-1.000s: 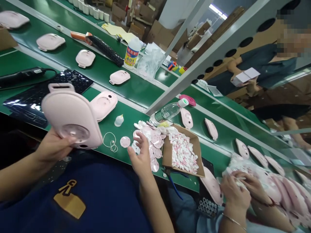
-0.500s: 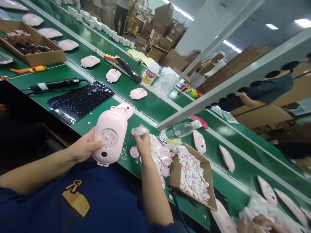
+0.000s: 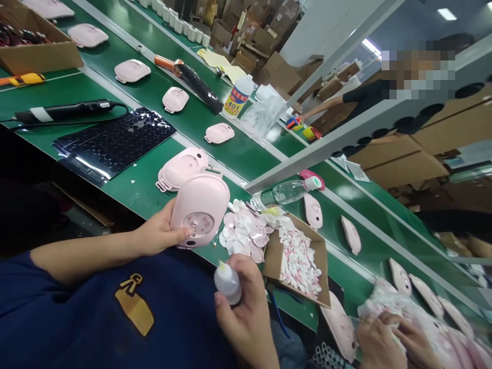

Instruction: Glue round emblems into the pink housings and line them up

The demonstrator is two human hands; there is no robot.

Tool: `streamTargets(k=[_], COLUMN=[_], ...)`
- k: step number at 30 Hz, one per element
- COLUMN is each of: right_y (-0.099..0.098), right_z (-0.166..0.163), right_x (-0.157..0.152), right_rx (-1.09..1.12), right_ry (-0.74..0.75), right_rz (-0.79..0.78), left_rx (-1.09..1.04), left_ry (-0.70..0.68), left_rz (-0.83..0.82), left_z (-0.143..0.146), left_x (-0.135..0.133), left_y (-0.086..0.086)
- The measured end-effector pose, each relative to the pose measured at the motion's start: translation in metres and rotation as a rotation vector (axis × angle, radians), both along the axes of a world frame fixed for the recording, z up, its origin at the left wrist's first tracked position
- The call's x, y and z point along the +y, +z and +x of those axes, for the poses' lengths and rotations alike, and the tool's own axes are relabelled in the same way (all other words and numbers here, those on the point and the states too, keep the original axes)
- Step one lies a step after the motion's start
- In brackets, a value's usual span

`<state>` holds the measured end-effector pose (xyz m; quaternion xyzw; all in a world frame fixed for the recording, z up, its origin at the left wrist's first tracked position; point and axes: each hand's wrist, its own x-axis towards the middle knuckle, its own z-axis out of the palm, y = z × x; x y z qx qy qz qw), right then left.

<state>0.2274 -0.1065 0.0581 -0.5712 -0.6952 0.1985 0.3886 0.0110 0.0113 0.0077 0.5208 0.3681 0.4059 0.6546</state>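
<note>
A pink plastic casing [image 3: 205, 197] with a round recess is gripped in my left hand [image 3: 159, 231], the thumb lying at the edge of the recess. Inside that recess shows a pale disc with a pink pattern. My right hand [image 3: 249, 302] is closed around a small translucent dropper bottle [image 3: 227, 282], its yellowish tip pointing up, apart from the casing. Behind the held casing, another pink casing [image 3: 180, 168] lies on the green bench [image 3: 134, 200]. To the right sits a pile of patterned round discs [image 3: 246, 230].
A cardboard box [image 3: 274, 256] holds many small white-and-pink pieces. Near it lies a clear bottle [image 3: 286, 192] by a slanted metal post [image 3: 292, 166]. Pink casings [image 3: 219, 133] line the bench. At lower right, a co-worker's hands [image 3: 388, 335] handle a plastic bag. A black tool [image 3: 69, 111] lies left.
My right hand has drawn the dropper bottle down toward my body, its tip now upward. The held casing has shifted right and tilted, uncovering more of the casing behind it.
</note>
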Motion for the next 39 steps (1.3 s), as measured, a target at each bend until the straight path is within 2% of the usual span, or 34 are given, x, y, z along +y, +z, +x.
streamTargets(k=[3, 7, 12, 19, 25, 39], right_y=[0.004, 0.002, 0.012, 0.02, 0.02, 0.018], right_z=[0.0, -0.002, -0.003, -0.004, -0.006, -0.004], right_x=[-0.005, -0.011, -0.005, -0.007, -0.011, -0.013], right_rx=[-0.136, -0.09, -0.223, -0.209, -0.224, -0.228], right_ry=[0.006, -0.12, -0.084, -0.077, -0.099, -0.111], right_rz=[0.084, 0.154, 0.217, 0.256, 0.234, 0.225], left_rx=[0.056, 0.053, 0.136, 0.199, 0.207, 0.178], left_ry=[-0.039, -0.078, -0.052, -0.105, -0.088, -0.094], left_rz=[0.114, 0.246, 0.354, 0.438, 0.567, 0.462], left_z=[0.001, 0.001, -0.001, -0.006, -0.005, -0.004], left_x=[-0.003, -0.008, -0.013, -0.014, -0.012, -0.015], left_y=[0.002, 0.006, 0.013, 0.016, 0.015, 0.017])
